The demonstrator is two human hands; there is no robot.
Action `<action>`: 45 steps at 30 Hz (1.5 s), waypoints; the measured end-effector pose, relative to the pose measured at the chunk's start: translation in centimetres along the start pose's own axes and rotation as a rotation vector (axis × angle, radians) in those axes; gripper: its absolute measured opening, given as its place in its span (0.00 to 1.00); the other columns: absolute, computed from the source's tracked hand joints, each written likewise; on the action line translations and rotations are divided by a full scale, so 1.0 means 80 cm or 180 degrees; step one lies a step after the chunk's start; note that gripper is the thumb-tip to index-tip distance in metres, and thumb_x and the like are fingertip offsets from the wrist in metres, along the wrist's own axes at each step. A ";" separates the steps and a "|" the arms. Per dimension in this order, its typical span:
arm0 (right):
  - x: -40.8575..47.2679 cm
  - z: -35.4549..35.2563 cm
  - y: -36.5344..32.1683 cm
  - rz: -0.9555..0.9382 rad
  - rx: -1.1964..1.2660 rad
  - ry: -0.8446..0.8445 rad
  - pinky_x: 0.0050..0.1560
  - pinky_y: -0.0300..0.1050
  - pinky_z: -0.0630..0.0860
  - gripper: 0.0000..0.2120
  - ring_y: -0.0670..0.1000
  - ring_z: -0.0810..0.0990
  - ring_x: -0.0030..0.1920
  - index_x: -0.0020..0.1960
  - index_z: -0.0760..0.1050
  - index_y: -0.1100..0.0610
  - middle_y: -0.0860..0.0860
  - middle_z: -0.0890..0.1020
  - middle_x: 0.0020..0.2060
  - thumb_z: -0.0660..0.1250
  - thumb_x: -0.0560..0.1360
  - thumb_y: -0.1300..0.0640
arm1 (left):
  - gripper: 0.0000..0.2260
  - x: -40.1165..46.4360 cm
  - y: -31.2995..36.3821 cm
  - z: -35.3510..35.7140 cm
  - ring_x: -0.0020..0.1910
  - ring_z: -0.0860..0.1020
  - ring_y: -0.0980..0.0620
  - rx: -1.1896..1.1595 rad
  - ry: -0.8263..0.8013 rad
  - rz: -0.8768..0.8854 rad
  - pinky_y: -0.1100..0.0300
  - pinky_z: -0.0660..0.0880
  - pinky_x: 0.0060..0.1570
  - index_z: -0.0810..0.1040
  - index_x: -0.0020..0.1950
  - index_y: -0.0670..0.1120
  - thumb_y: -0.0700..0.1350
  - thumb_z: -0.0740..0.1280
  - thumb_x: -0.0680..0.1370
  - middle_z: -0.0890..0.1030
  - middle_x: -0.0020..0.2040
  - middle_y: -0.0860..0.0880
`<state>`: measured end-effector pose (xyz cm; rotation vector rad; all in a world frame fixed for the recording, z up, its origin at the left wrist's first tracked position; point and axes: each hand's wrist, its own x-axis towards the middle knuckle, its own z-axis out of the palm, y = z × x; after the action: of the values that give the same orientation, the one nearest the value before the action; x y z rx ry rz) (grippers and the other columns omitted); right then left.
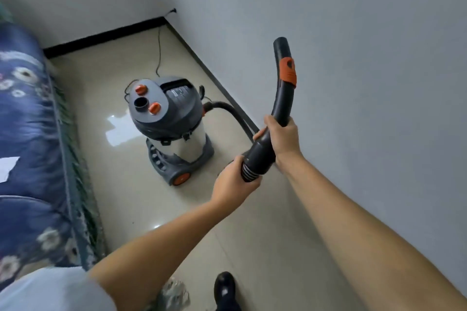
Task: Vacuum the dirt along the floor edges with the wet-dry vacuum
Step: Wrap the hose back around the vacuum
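A grey wet-dry vacuum (174,126) with a steel drum, orange knobs and orange wheels stands on the beige tiled floor (131,184) near the right wall. Its black hose (232,113) runs from the drum toward my hands. The curved black handle tube (284,83), with an orange slider, points up in front of the wall, its open end bare. My right hand (280,136) grips the tube's lower part. My left hand (235,179) grips the ribbed hose cuff just below it.
A bed with a blue flowered cover (30,134) fills the left side. A black baseboard (106,35) lines the far wall, and a dark one (227,93) follows the right wall. A thin black power cord (159,53) leads to the corner. My black shoe (225,288) is at the bottom.
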<state>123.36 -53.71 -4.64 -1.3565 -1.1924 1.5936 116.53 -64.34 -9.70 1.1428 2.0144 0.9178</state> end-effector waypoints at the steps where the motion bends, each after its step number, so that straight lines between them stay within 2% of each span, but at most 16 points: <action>1: 0.002 0.021 -0.016 -0.0063 0.0087 -0.0005 0.48 0.51 0.80 0.12 0.54 0.81 0.36 0.56 0.70 0.54 0.56 0.80 0.38 0.67 0.74 0.56 | 0.12 0.010 0.002 -0.018 0.45 0.78 0.50 -0.0088 0.0238 0.0002 0.53 0.76 0.44 0.70 0.49 0.51 0.47 0.71 0.70 0.78 0.44 0.53; 3: 0.003 0.060 -0.047 -0.0105 0.0327 -0.0097 0.50 0.51 0.80 0.14 0.53 0.81 0.38 0.58 0.70 0.56 0.53 0.80 0.37 0.67 0.74 0.55 | 0.13 0.029 0.003 -0.053 0.47 0.77 0.50 -0.0350 0.0707 0.0038 0.54 0.77 0.46 0.71 0.51 0.49 0.45 0.71 0.70 0.78 0.47 0.51; 6: 0.003 0.111 -0.088 -0.0063 0.0875 -0.0582 0.51 0.50 0.79 0.08 0.49 0.79 0.33 0.52 0.70 0.56 0.50 0.77 0.30 0.66 0.75 0.57 | 0.14 0.061 0.008 -0.105 0.48 0.76 0.52 -0.0824 0.1123 0.0021 0.58 0.74 0.48 0.71 0.53 0.48 0.39 0.70 0.71 0.77 0.49 0.49; 11: 0.041 0.170 -0.144 -0.0208 0.1095 -0.1274 0.50 0.46 0.77 0.04 0.47 0.77 0.32 0.46 0.71 0.56 0.48 0.76 0.27 0.66 0.76 0.60 | 0.17 0.132 0.009 -0.167 0.44 0.74 0.61 -0.1164 0.0750 0.0036 0.69 0.70 0.39 0.68 0.56 0.50 0.41 0.71 0.73 0.75 0.45 0.57; 15: 0.103 0.213 -0.173 -0.0883 0.0050 -0.1803 0.50 0.47 0.76 0.06 0.49 0.77 0.37 0.45 0.71 0.54 0.51 0.76 0.32 0.67 0.75 0.62 | 0.14 0.202 0.012 -0.170 0.50 0.77 0.53 -0.2030 0.0307 -0.0225 0.65 0.73 0.44 0.72 0.54 0.50 0.39 0.72 0.72 0.79 0.48 0.52; 19: 0.169 0.283 -0.184 -0.1366 -0.1482 -0.1963 0.44 0.36 0.74 0.10 0.45 0.76 0.40 0.50 0.70 0.55 0.48 0.75 0.39 0.70 0.74 0.58 | 0.16 0.275 0.006 -0.177 0.54 0.77 0.48 -0.2982 -0.0020 -0.0581 0.59 0.74 0.50 0.75 0.59 0.44 0.42 0.73 0.72 0.80 0.56 0.42; 21: 0.204 0.321 -0.184 -0.1469 -0.1696 -0.1837 0.43 0.37 0.75 0.14 0.45 0.76 0.40 0.54 0.69 0.56 0.48 0.75 0.39 0.71 0.73 0.56 | 0.16 0.301 -0.004 -0.194 0.52 0.77 0.49 -0.3061 0.0024 -0.0643 0.58 0.73 0.50 0.75 0.57 0.45 0.47 0.73 0.72 0.80 0.52 0.44; 23: 0.233 0.354 -0.181 -0.1471 -0.1809 -0.1679 0.42 0.39 0.77 0.16 0.46 0.77 0.40 0.55 0.68 0.56 0.48 0.75 0.39 0.70 0.72 0.54 | 0.11 0.319 -0.019 -0.213 0.45 0.77 0.52 -0.2880 0.0053 -0.0760 0.59 0.73 0.47 0.74 0.53 0.45 0.50 0.69 0.75 0.79 0.45 0.47; 26: 0.274 0.394 -0.175 -0.1106 -0.1650 -0.2084 0.43 0.43 0.78 0.13 0.49 0.78 0.39 0.54 0.69 0.58 0.51 0.76 0.38 0.69 0.74 0.56 | 0.14 0.340 -0.044 -0.247 0.36 0.76 0.52 -0.2865 -0.0411 -0.0899 0.60 0.73 0.42 0.73 0.44 0.45 0.56 0.64 0.76 0.77 0.36 0.48; 29: 0.308 0.421 -0.170 0.0053 -0.0984 -0.3016 0.43 0.44 0.78 0.10 0.48 0.77 0.35 0.55 0.69 0.59 0.52 0.76 0.35 0.66 0.76 0.59 | 0.18 0.368 -0.073 -0.287 0.33 0.75 0.52 -0.3332 -0.1287 -0.1020 0.59 0.73 0.43 0.71 0.43 0.44 0.60 0.64 0.74 0.77 0.34 0.49; 31: 0.327 0.438 -0.160 0.0663 -0.0740 -0.3257 0.42 0.42 0.77 0.07 0.47 0.76 0.33 0.54 0.70 0.58 0.50 0.75 0.32 0.64 0.77 0.58 | 0.17 0.390 -0.090 -0.311 0.33 0.75 0.53 -0.3519 -0.1774 -0.1001 0.60 0.72 0.41 0.71 0.43 0.44 0.59 0.63 0.73 0.77 0.33 0.51; 33: 0.349 0.461 -0.145 0.0985 -0.0550 -0.3193 0.39 0.39 0.76 0.03 0.46 0.74 0.30 0.48 0.72 0.57 0.49 0.74 0.29 0.63 0.77 0.58 | 0.17 0.412 -0.111 -0.326 0.33 0.76 0.54 -0.3524 -0.2020 -0.1046 0.62 0.73 0.40 0.70 0.44 0.44 0.58 0.62 0.72 0.77 0.33 0.51; 37: 0.393 0.503 -0.093 0.1357 -0.0580 -0.2305 0.33 0.39 0.75 0.08 0.46 0.73 0.25 0.39 0.70 0.57 0.48 0.73 0.24 0.63 0.76 0.61 | 0.16 0.452 -0.159 -0.335 0.35 0.78 0.54 -0.3216 -0.2020 -0.1346 0.63 0.76 0.41 0.73 0.45 0.42 0.56 0.62 0.76 0.79 0.36 0.49; 40: 0.414 0.516 -0.040 0.1596 -0.0796 -0.1626 0.31 0.41 0.73 0.09 0.46 0.73 0.23 0.37 0.71 0.57 0.49 0.74 0.22 0.66 0.75 0.62 | 0.13 0.467 -0.195 -0.331 0.35 0.77 0.55 -0.2795 -0.2211 -0.1436 0.63 0.74 0.42 0.75 0.41 0.44 0.52 0.64 0.77 0.79 0.35 0.50; 42: 0.427 0.520 -0.009 0.1680 -0.0865 -0.1278 0.34 0.43 0.73 0.08 0.46 0.74 0.23 0.36 0.72 0.57 0.49 0.75 0.22 0.67 0.74 0.60 | 0.10 0.476 -0.220 -0.328 0.34 0.78 0.57 -0.2466 -0.2115 -0.1496 0.65 0.75 0.40 0.76 0.40 0.44 0.49 0.65 0.78 0.80 0.33 0.51; 45: 0.451 0.522 0.023 0.1624 -0.0834 -0.0845 0.36 0.45 0.74 0.04 0.47 0.75 0.25 0.41 0.73 0.57 0.48 0.76 0.22 0.69 0.72 0.59 | 0.13 0.498 -0.258 -0.336 0.44 0.79 0.54 -0.1890 -0.1779 -0.1484 0.61 0.76 0.49 0.77 0.49 0.45 0.55 0.68 0.75 0.81 0.44 0.49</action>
<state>75.60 -28.93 -17.05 -1.7620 -1.3150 2.0797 69.45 -43.64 -19.05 0.4871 1.3285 0.7627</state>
